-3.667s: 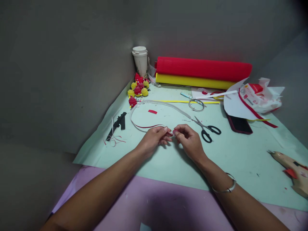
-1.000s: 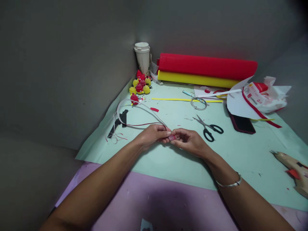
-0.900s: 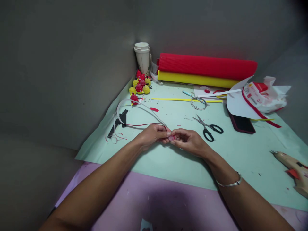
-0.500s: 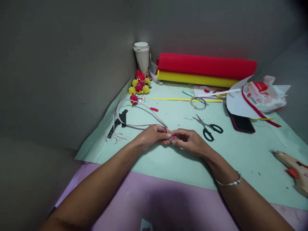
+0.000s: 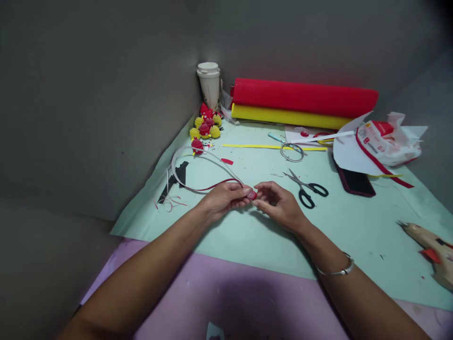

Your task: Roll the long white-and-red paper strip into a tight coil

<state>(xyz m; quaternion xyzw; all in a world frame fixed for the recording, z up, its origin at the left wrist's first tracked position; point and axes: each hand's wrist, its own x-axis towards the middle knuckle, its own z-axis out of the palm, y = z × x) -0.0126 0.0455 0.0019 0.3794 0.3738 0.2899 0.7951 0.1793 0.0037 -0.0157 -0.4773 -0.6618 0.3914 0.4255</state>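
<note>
Between my two hands is a small red paper coil [image 5: 251, 194], wound from a strip with pale edges. My left hand [image 5: 231, 198] pinches the coil between thumb and fingers. At its right edge, the thumb and forefinger of my right hand [image 5: 278, 202] curl around the coil and appear to grip it. From the coil a long paper strip [image 5: 182, 147], red on one face and whitish on the other, runs left in a wide loop over the table. The fingers partly cover the coil.
Black-handled scissors [image 5: 306, 186] lie open right of my hands, near a phone [image 5: 354, 182]. A glue gun [image 5: 428, 245] rests far right. Behind are red corrugated paper [image 5: 304, 97], a cup [image 5: 209, 85], red and yellow paper figures [image 5: 205, 128] and a metal ring [image 5: 292, 152].
The coil has turned and now shows its red face more fully. My right hand's fingers have spread a little, and the strip beside my left hand has twisted and lifted slightly.
</note>
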